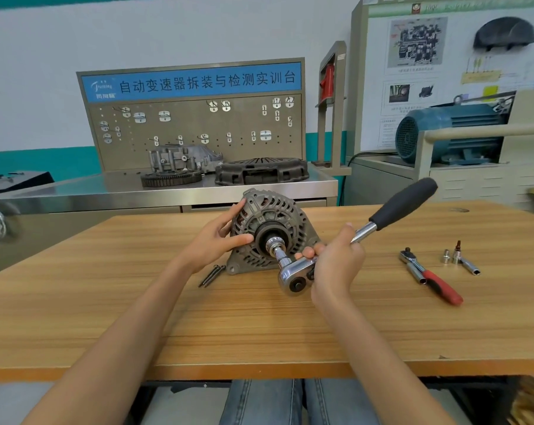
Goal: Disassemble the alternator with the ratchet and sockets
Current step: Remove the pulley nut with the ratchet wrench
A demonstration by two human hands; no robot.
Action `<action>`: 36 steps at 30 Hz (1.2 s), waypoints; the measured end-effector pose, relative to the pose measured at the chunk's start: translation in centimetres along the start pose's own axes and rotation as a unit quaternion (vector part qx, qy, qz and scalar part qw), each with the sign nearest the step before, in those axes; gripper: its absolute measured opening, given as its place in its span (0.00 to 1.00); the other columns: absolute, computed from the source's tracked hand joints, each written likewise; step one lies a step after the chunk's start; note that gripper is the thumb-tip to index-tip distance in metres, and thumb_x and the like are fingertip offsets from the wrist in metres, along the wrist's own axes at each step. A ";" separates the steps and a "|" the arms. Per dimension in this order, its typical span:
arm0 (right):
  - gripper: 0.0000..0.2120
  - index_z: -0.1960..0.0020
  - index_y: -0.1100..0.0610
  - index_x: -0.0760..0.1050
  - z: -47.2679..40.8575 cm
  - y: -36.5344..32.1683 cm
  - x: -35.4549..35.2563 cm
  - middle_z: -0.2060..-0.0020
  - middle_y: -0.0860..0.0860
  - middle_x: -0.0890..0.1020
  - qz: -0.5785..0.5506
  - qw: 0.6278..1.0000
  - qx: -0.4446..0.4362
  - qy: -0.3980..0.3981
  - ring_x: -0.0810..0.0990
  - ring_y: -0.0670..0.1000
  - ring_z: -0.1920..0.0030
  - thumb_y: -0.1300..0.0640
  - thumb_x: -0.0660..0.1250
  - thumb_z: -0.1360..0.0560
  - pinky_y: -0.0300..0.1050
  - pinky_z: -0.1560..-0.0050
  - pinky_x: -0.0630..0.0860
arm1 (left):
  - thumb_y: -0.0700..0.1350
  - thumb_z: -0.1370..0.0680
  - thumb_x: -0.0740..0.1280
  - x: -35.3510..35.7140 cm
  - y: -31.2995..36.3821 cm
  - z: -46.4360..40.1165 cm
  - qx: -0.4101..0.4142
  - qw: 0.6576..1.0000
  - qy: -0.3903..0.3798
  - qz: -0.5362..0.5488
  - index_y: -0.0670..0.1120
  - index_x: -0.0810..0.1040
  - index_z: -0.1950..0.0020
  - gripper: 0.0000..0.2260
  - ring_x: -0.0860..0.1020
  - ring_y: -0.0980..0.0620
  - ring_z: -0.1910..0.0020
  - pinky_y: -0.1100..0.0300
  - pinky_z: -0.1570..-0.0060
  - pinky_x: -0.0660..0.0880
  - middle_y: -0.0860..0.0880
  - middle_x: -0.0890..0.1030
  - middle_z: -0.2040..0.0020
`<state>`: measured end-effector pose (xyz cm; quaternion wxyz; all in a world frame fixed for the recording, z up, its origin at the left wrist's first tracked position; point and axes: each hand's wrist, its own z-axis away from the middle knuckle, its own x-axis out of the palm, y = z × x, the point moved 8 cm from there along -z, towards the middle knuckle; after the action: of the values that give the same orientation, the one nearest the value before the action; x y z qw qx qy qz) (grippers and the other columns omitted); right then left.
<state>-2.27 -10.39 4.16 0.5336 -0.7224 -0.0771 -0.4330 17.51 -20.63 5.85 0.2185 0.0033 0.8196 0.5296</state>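
The grey alternator (261, 210) stands on edge on the wooden table (259, 326), its shaft facing me. A chrome socket (276, 245) sits on the shaft nut, joined to the head of a large ratchet (293, 276) whose black handle (403, 204) points up to the right. My right hand (336, 265) grips the ratchet's chrome shank just behind the head. My left hand (216, 240) holds the alternator's left side, fingers spread over the housing and thumb near the hub.
Two long dark bolts (210, 275) lie left of the alternator. To the right lie a small red-handled ratchet (434, 280), loose sockets (451, 256) and an extension (471, 266). Behind the table stands a steel bench with a pegboard (195, 130), gear parts and a clutch cover (261, 170).
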 end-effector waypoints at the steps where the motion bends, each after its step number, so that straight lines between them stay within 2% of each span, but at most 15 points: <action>1: 0.15 0.60 0.57 0.63 0.0 -0.4 0.3 0.82 0.47 0.65 0.022 1.000 -0.019 -0.007 0.66 0.46 0.82 0.50 0.52 0.18 0.40 0.79 0.70 | 0.51 0.33 0.74 0.0 0.0 0.0 0.001 1.000 0.001 0.002 0.70 0.63 0.33 0.34 0.61 0.49 0.25 0.43 0.30 0.65 0.52 0.62 0.23; 7: 0.16 0.60 0.57 0.62 -0.2 -1.0 1.2 0.83 0.45 0.66 0.079 0.994 -0.062 -0.032 0.68 0.46 0.82 0.49 0.52 0.18 0.40 0.79 0.70 | 0.45 0.26 0.71 -0.1 -0.1 -0.1 0.010 1.000 0.016 0.000 0.67 0.63 0.30 0.31 0.69 0.50 0.29 0.49 0.37 0.74 0.52 0.69 0.28; 12: 0.16 0.61 0.55 0.64 0.5 -2.4 3.5 0.76 0.48 0.68 0.194 0.965 -0.146 -0.099 0.68 0.47 0.79 0.48 0.52 0.18 0.41 0.79 0.70 | 0.43 0.25 0.70 -0.2 0.0 -0.1 0.020 0.999 0.025 -0.007 0.61 0.61 0.26 0.32 0.72 0.52 0.32 0.52 0.38 0.75 0.51 0.73 0.31; 16: 0.14 0.54 0.55 0.68 3.7 -2.3 8.8 0.71 0.47 0.74 0.390 0.852 -0.259 -0.234 0.72 0.42 0.76 0.45 0.53 0.19 0.42 0.75 0.72 | 0.41 0.24 0.69 0.0 0.8 0.1 0.044 0.998 0.027 -0.033 0.54 0.67 0.27 0.26 0.74 0.53 0.35 0.52 0.40 0.76 0.49 0.75 0.32; 19: 0.21 0.43 0.61 0.67 6.7 0.3 11.9 0.60 0.55 0.81 0.567 0.689 -0.332 -0.306 0.81 0.54 0.62 0.43 0.52 0.19 0.50 0.64 0.78 | 0.46 0.23 0.64 -0.5 0.1 0.4 0.062 0.994 0.040 -0.086 0.51 0.74 0.41 0.10 0.79 0.58 0.49 0.57 0.48 0.77 0.49 0.80 0.47; 20: 0.23 0.39 0.63 0.65 7.5 1.3 12.5 0.58 0.58 0.81 0.607 0.633 -0.359 -0.320 0.81 0.58 0.59 0.43 0.52 0.19 0.51 0.63 0.77 | 0.47 0.20 0.59 -1.0 -0.3 0.4 0.066 0.991 0.054 -0.100 0.50 0.73 0.40 0.10 0.78 0.56 0.51 0.56 0.49 0.77 0.49 0.78 0.52; 21: 0.25 0.37 0.64 0.64 8.1 1.8 12.9 0.56 0.60 0.81 0.626 0.596 -0.377 -0.333 0.81 0.60 0.57 0.43 0.52 0.19 0.50 0.63 0.74 | 0.44 0.17 0.54 -1.3 -0.8 0.5 0.051 0.990 0.063 -0.111 0.49 0.72 0.37 0.11 0.77 0.55 0.52 0.57 0.47 0.77 0.50 0.76 0.53; 22: 0.25 0.37 0.64 0.64 8.4 1.9 13.1 0.56 0.60 0.81 0.629 0.583 -0.386 -0.339 0.81 0.60 0.56 0.43 0.52 0.19 0.49 0.63 0.72 | 0.39 0.16 0.51 -1.6 -1.2 0.6 0.034 0.990 0.074 -0.118 0.49 0.72 0.38 0.13 0.77 0.59 0.54 0.62 0.49 0.77 0.51 0.75 0.54; 24: 0.23 0.41 0.61 0.67 7.9 1.1 12.6 0.58 0.57 0.81 0.580 0.647 -0.359 -0.341 0.81 0.57 0.58 0.42 0.52 0.20 0.48 0.65 0.72 | 0.33 0.18 0.55 -0.9 -0.7 0.3 0.008 0.995 0.051 -0.084 0.53 0.71 0.46 0.15 0.78 0.66 0.58 0.71 0.58 0.76 0.52 0.75 0.56; 26: 0.20 0.48 0.57 0.69 6.7 -0.3 11.3 0.65 0.52 0.79 0.467 0.761 -0.314 -0.323 0.80 0.50 0.65 0.41 0.53 0.21 0.46 0.67 0.74 | 0.34 0.22 0.63 -0.2 0.4 0.3 0.031 0.996 0.016 -0.086 0.50 0.72 0.40 0.15 0.77 0.59 0.45 0.65 0.52 0.78 0.50 0.78 0.46; 28: 0.17 0.53 0.54 0.69 5.2 -1.5 8.7 0.73 0.47 0.75 0.313 0.878 -0.266 -0.246 0.75 0.44 0.74 0.41 0.53 0.21 0.39 0.73 0.71 | 0.39 0.23 0.68 -0.3 0.6 0.1 0.015 0.998 0.016 -0.052 0.54 0.67 0.28 0.26 0.71 0.51 0.34 0.51 0.44 0.78 0.51 0.72 0.32; 30: 0.18 0.56 0.57 0.68 3.8 -1.3 4.7 0.79 0.47 0.70 0.140 0.966 -0.183 -0.121 0.71 0.45 0.79 0.43 0.53 0.20 0.37 0.77 0.70 | 0.43 0.24 0.70 -0.5 0.2 0.0 -0.007 0.999 0.029 -0.030 0.60 0.64 0.27 0.29 0.69 0.49 0.31 0.50 0.44 0.78 0.53 0.68 0.28; 31: 0.17 0.58 0.57 0.67 3.2 -0.5 2.5 0.80 0.47 0.69 0.044 0.990 -0.124 -0.056 0.70 0.45 0.80 0.45 0.52 0.19 0.38 0.76 0.71 | 0.44 0.25 0.71 -0.5 0.1 0.1 -0.006 0.999 0.031 -0.027 0.61 0.64 0.27 0.30 0.68 0.49 0.30 0.52 0.45 0.78 0.54 0.67 0.28; 33: 0.15 0.57 0.56 0.65 2.6 1.6 -0.1 0.76 0.49 0.69 -0.114 0.993 -0.013 0.036 0.70 0.46 0.79 0.46 0.52 0.18 0.43 0.73 0.74 | 0.45 0.25 0.71 -0.7 -0.1 -0.1 -0.006 0.999 0.033 -0.025 0.62 0.64 0.28 0.30 0.67 0.49 0.30 0.56 0.49 0.78 0.55 0.66 0.27; 36: 0.14 0.55 0.56 0.64 1.4 1.9 -0.6 0.74 0.49 0.69 -0.111 0.993 0.015 0.041 0.70 0.46 0.79 0.47 0.52 0.18 0.46 0.69 0.76 | 0.45 0.25 0.71 -0.6 -0.3 -0.2 -0.008 0.999 0.029 -0.024 0.64 0.64 0.29 0.29 0.67 0.50 0.30 0.61 0.52 0.78 0.55 0.66 0.27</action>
<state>-0.77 -9.80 2.36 0.4959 -0.6830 -0.1413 -0.5173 18.06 -21.11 5.85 0.2067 -0.0334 0.8211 0.5310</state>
